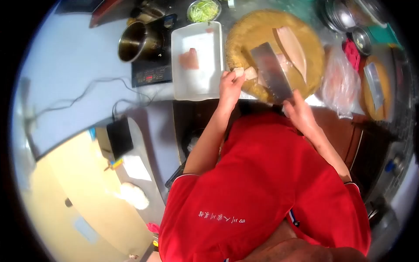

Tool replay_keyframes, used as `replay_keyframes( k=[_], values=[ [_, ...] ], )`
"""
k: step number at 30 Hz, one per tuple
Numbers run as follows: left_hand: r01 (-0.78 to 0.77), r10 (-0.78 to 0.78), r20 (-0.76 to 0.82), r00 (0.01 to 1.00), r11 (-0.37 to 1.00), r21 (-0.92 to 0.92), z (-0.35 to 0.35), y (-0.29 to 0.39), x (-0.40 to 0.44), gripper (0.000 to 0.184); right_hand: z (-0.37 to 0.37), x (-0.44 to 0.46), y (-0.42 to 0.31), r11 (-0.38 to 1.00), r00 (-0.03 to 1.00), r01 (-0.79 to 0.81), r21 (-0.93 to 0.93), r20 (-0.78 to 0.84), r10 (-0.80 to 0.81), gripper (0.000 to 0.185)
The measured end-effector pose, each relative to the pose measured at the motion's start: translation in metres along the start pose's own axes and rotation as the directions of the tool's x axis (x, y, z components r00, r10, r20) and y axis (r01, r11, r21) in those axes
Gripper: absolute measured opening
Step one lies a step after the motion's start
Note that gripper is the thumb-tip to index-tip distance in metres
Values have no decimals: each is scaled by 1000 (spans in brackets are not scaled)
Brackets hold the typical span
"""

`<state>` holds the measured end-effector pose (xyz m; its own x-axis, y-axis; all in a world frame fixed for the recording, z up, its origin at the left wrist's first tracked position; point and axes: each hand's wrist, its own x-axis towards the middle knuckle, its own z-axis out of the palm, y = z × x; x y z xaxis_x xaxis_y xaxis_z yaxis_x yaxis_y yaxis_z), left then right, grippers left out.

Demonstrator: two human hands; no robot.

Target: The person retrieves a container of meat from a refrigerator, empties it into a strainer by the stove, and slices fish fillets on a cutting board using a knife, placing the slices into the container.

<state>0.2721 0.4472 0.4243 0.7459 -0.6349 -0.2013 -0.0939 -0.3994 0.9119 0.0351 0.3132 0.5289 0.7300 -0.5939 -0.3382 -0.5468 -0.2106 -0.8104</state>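
My right hand (300, 112) is closed round the handle of a broad cleaver (271, 70), whose blade lies over the round wooden chopping board (244, 30). At the board's left edge my left hand (230, 91) is closed, with a pale fish slice (238, 72) at its fingertips. Another cut slice (250, 73) rests just right of it. A long, tapering fish fillet (293, 50) lies on the board beyond the blade, and small pieces beside it are partly hidden by the cleaver. Left of the board stands a white plastic tray (176, 48) holding pinkish slices (189, 59).
A steel pot (132, 41) stands by an induction cooker (150, 76) at left. Behind the tray is a bowl of shredded greens (203, 11). On the right lie a filled plastic bag (341, 83), metal bowls (340, 17) and a second board (384, 94) with another cleaver (374, 85).
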Motion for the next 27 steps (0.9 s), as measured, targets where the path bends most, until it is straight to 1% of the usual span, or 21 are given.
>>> replay_keyframes(
  k=[1, 2, 3, 6, 8, 9, 12, 15, 18, 19, 22, 24, 25, 26, 27],
  values=[
    [78, -76, 19, 997, 985, -155, 0, 4, 0, 18, 8, -3, -6, 999, 999, 43, -31, -20, -43, 26],
    [159, -151, 47, 987, 940, -303, 0, 7, 0, 18, 14, -4, -9, 1000, 1000, 20, -23, 3, -20, 26],
    [237, -224, 84, 971, 866, -440, 0, 12, -1, 18, 19, -5, -12, 1000, 1000, 0, -16, 29, 1, 27],
    [264, -229, 131, 965, 826, -498, -7, 19, -2, 20, 29, -11, -21, 998, 998, -30, -52, 59, 33, 29],
    [245, -207, 132, 969, 857, -454, -8, 16, -4, 19, 31, -13, -23, 993, 994, -67, -100, 85, 75, 31],
    [233, -196, 130, 972, 871, -432, -9, 16, -5, 19, 34, -14, -21, 991, 995, -55, -125, 77, 65, 32],
    [177, -141, 111, 984, 866, -467, -13, 12, -5, 21, 40, -15, -10, 980, 997, -25, -199, 66, 39, 32],
    [68, -65, 24, 998, 831, -553, -15, 22, -6, 19, 40, -14, -8, 965, 998, -1, -261, 62, 17, 29],
    [204, -183, 101, 978, 737, -644, -33, 33, -7, 16, 41, -17, -15, 953, 999, 25, -300, 48, -11, 27],
    [168, -163, 68, 984, 745, -645, -36, 17, -1, 12, 42, -17, -18, 952, 999, 24, -307, 48, -10, 26],
    [84, -124, -3, 992, 684, -725, -71, 16, 7, 11, 41, -18, -21, 947, 999, 15, -321, 54, 2, 26],
    [28, -129, -96, 987, 723, -690, -100, 23, 18, 15, 42, -17, -17, 951, 999, 14, -308, 43, -1, 26],
    [50, -130, -106, 986, 832, -553, -113, 24, 22, 18, 44, -17, -11, 957, 1000, 16, -290, 27, -9, 26],
    [117, -148, -52, 988, 918, -379, -129, 29, 25, 23, 44, -18, -9, 962, 1000, 17, -273, 6, -16, 26],
    [96, -102, -30, 994, 981, -171, -138, 18, 36, 26, 41, -20, -9, 983, 1000, -19, -183, -3, 19, 27]
  ],
)
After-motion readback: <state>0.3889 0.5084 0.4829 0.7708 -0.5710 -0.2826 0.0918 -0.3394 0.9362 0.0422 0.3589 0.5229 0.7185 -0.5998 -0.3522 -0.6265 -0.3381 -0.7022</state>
